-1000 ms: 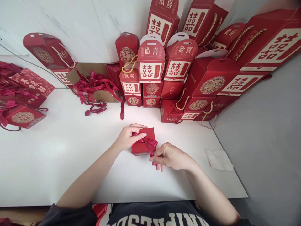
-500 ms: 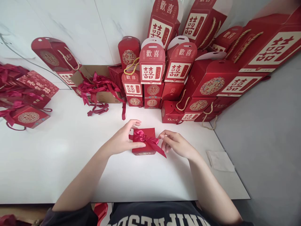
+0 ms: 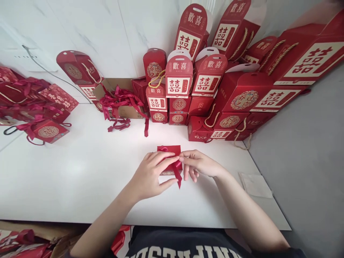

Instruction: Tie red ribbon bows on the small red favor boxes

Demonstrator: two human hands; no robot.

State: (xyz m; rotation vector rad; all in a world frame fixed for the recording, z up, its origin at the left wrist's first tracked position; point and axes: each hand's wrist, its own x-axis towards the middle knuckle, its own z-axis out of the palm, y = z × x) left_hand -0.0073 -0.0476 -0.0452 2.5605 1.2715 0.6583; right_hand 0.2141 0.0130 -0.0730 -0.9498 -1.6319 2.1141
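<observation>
A small red box (image 3: 172, 148) with a pink-red ribbon bow (image 3: 177, 175) on top sits on the white table in front of the body. My left hand (image 3: 154, 175) reaches over the box from the left, fingers apart, its fingertips over the bow and hiding much of it. At the box's right side is my right hand (image 3: 195, 163), thumb and index finger pinched together at the bow's right loop, the other fingers curled loosely below. One ribbon tail hangs down over the box's front edge between the hands.
Stacked red gift boxes (image 3: 178, 86) line the table's back and right. An open cardboard box (image 3: 133, 111) full of ribbons stands back left, loose ribbons before it. More ribboned boxes (image 3: 49, 130) lie far left. A white cloth (image 3: 255, 184) lies at right.
My left hand has moved from the box's left side to over the bow. The ribbon tail now hangs more steeply. The view has shifted slightly to the left.
</observation>
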